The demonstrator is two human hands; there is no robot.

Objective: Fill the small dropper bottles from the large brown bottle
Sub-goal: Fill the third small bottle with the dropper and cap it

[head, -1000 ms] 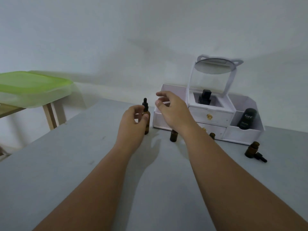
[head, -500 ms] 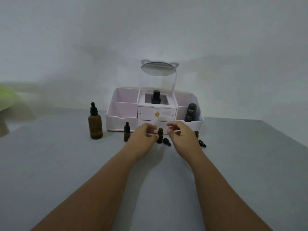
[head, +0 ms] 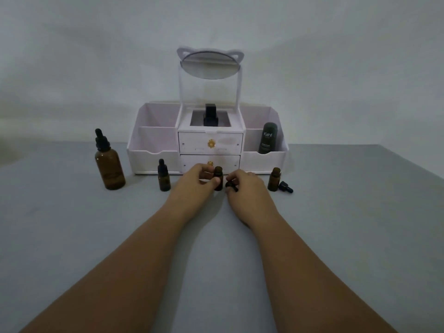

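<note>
On the grey table point(head: 72, 236), the large brown bottle point(head: 109, 164) stands upright at the far left with its black dropper top on. Just right of it stands 1 capped small bottle point(head: 164, 176). At the centre, the left hand point(head: 192, 183) curls thumb and fingers round an uncapped small bottle point(head: 218, 179), in front of the white organizer point(head: 149, 140). Close beside it, the right hand point(head: 247, 186) pinches a black dropper cap point(head: 231, 185) in curled fingers. Further right stands a second open bottle point(head: 274, 180), with a loose dropper point(head: 286, 187) lying just beside it.
</note>
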